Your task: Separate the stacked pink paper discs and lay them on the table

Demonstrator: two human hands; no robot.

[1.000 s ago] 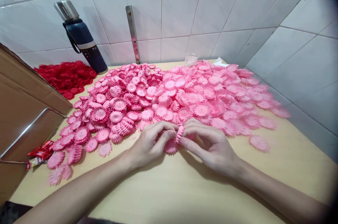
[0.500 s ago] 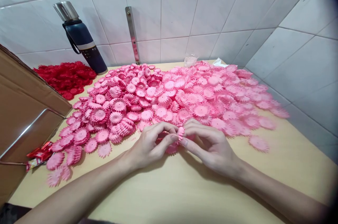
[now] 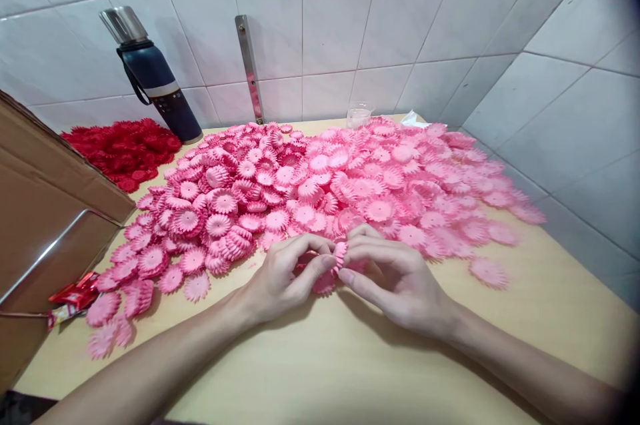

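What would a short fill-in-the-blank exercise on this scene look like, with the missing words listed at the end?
1. Between the left hand and the right hand is a scalloped flower piece coloured ____.
2. The far-left pile, by the vacuum flask, is coloured ____.
3. The metal strip stands against a wall of white ____.
4. The box at the picture's left edge is made of ____.

Missing words: pink; red; tiles; cardboard.

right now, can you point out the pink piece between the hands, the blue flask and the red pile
Pink piece [image 3: 340,254]: head view, on its petalled edge.
Blue flask [image 3: 153,76]: head view, on its dark body.
Red pile [image 3: 124,150]: head view, near its middle.
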